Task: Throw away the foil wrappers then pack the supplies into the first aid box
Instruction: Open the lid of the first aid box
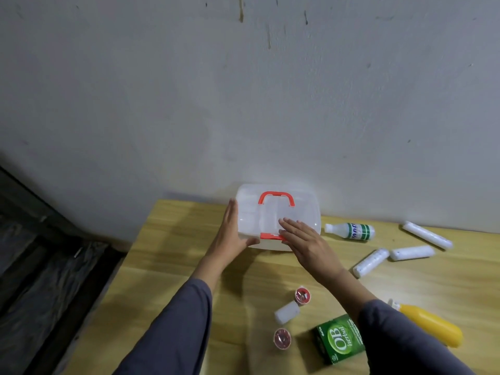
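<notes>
The clear plastic first aid box (303, 209), with a red handle and a red front latch, stands closed at the back of the wooden table against the wall. My left hand (231, 234) grips its left side, thumb under the front edge. My right hand (304, 240) lies flat on the lid by the latch, fingers apart. Loose supplies lie to the right and in front: a white bottle with a green label (350, 231), three white rolls (426, 235), (412, 253), (370, 262), a yellow bottle (431, 324) and a green OB herbal carton (338, 338).
Two small red-topped round tubs (302, 295) (282, 339) and a small white cylinder (286, 312) lie near the table's front. The table (167, 266) ends at a left edge; a dark plastic-lined area (40, 280) lies below it on the left.
</notes>
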Motion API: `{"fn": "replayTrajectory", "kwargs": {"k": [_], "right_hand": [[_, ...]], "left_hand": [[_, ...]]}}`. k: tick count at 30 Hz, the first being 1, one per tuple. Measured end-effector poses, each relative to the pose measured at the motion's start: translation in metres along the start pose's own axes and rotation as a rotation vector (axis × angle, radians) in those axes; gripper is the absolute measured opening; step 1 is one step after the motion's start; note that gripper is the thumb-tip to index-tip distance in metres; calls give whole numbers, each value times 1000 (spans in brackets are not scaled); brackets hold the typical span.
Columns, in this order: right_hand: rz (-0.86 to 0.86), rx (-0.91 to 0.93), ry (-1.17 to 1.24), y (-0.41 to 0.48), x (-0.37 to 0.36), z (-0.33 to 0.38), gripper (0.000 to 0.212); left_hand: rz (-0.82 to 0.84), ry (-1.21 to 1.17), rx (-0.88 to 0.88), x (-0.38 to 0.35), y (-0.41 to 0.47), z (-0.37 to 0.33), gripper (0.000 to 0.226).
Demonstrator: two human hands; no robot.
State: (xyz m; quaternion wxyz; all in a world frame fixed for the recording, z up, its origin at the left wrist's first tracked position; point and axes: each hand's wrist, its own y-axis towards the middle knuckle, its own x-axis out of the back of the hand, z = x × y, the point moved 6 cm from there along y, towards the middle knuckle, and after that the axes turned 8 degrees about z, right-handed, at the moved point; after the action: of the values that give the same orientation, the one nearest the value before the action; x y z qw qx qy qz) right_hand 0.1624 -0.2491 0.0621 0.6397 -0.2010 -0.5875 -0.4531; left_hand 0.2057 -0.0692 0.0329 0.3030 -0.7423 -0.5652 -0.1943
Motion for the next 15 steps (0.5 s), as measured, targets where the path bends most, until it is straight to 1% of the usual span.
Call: {"fn": "replayTrajectory", "kwargs": {"k": [3, 5, 6, 9, 10, 12, 15], "right_hand": [[-10, -39, 44, 0, 4, 2, 35], [-25, -62, 96, 0, 11, 2, 36], [-29, -69, 121, 0, 14, 1, 36], [-29, -61, 177, -1, 23, -1, 35], [-22, -56, 190, -1, 25, -2, 34], [3, -61, 210, -3, 28, -2, 34], [19, -79, 235, -6, 29, -3, 35]], "left_hand": [[-35, -86, 34, -6, 5, 20, 129], [-34, -135, 61, -6, 0, 18, 134], [-38, -161, 52, -6, -2, 14, 132], [-47, -251, 44, -10, -7, 14, 105], [-49, -260, 47, -11, -9, 15, 102], [-49, -283, 44, -14, -12, 15, 108], [-34, -311, 60, -19, -19, 13, 122]]}}
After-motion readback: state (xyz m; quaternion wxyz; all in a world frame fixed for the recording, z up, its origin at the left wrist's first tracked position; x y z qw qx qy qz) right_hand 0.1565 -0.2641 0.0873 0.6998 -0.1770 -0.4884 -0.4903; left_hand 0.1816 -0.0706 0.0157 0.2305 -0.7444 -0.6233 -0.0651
